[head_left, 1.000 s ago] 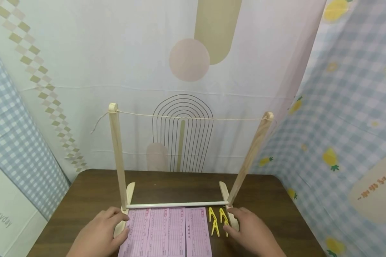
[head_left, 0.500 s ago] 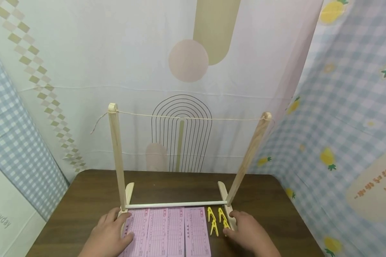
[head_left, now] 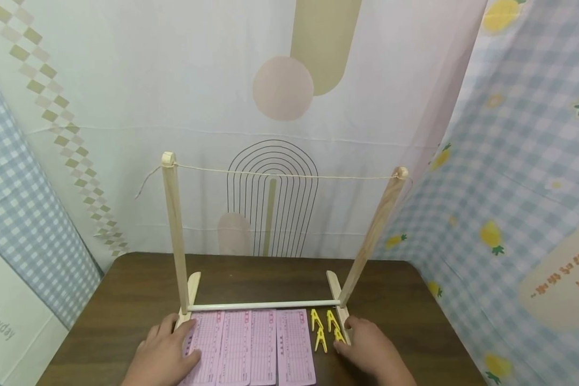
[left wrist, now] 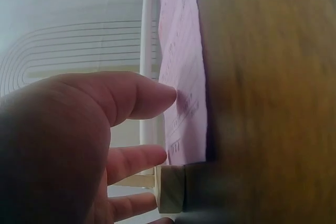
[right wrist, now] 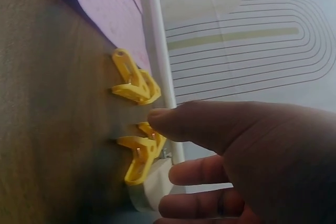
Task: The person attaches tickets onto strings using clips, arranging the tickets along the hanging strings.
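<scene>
My left hand [head_left: 163, 351] rests with relaxed fingers over the left foot of a wooden frame, its thumb touching the leftmost pink form [left wrist: 181, 77]. In the head view several pink printed forms [head_left: 296, 348] lie side by side in front of the frame's white crossbar [head_left: 265, 306]. My right hand [head_left: 372, 348] lies at the right wooden foot [right wrist: 157, 184], fingers loosely extended and holding nothing. Its thumb is close to the yellow clothespins [head_left: 320, 339], several of which sit in pairs right of the forms.
Two wooden posts, the left post [head_left: 176, 236] and the right post [head_left: 372, 241], carry a thin string [head_left: 280, 175] between their tops. Everything stands on a dark wooden table [head_left: 111, 316]. Behind hangs a printed cloth [head_left: 125, 107], with a checked cloth [head_left: 477, 177] at the right.
My left hand has shifted slightly right, and its thumb has moved further over the pink form. My right hand has shifted slightly down at the right foot. Forms and clothespins lie as before.
</scene>
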`<state>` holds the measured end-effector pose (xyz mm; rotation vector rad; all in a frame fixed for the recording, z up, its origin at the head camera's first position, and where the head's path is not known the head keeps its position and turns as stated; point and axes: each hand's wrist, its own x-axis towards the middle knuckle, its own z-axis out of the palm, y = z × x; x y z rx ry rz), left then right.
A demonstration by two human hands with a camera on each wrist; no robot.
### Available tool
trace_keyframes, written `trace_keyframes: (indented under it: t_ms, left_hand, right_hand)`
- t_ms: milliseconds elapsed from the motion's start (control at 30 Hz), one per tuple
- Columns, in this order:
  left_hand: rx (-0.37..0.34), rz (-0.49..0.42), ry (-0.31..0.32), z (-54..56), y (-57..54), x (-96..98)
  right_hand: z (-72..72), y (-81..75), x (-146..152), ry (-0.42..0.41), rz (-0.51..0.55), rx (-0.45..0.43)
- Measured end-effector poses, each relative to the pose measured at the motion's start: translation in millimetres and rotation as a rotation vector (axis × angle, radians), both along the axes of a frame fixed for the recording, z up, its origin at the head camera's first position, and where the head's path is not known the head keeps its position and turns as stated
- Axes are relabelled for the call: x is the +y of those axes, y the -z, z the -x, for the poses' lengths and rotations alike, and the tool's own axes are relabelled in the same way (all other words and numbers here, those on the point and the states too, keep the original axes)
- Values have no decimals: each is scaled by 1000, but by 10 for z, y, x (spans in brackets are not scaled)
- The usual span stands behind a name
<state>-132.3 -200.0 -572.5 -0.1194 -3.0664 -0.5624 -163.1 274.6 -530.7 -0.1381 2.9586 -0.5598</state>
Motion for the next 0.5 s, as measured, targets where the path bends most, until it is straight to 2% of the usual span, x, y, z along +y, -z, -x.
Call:
trace_keyframes:
  t_ms: [333, 500]
  left_hand:
    - [-32, 22, -1, 8, 20, -6]
    - [12, 3, 2, -21, -10, 30]
  right_hand:
    - [21, 122, -17, 16, -12, 41]
    - [26, 127, -51, 14, -20, 85]
